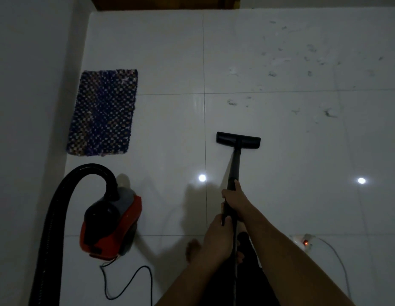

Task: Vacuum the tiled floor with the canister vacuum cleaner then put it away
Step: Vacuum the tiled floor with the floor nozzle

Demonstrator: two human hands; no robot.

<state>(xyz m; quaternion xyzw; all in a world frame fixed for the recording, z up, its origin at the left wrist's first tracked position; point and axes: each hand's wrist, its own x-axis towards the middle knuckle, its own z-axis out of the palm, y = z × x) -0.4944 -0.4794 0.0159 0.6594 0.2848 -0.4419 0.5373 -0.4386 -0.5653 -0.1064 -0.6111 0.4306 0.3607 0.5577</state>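
My right hand (235, 200) wraps the long black plastic vacuum wand (235, 164), fingers curled tight round it. My left hand (216, 236) grips the same tube just below. The wide black floor nozzle (238, 141) sits flat on the glossy white tiled floor (165, 51), short of the grey dust tufts (311, 62) at the far right. The red-and-black canister vacuum cleaner (110, 226) stands to my left, its ribbed black hose (57, 208) arching over, near a blue checked woven mat (104, 111). Its lettering is too dark to read.

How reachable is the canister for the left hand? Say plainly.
Probably yes: only bare tile lies between the left hand and the canister, but it grips the wand and must let go first.
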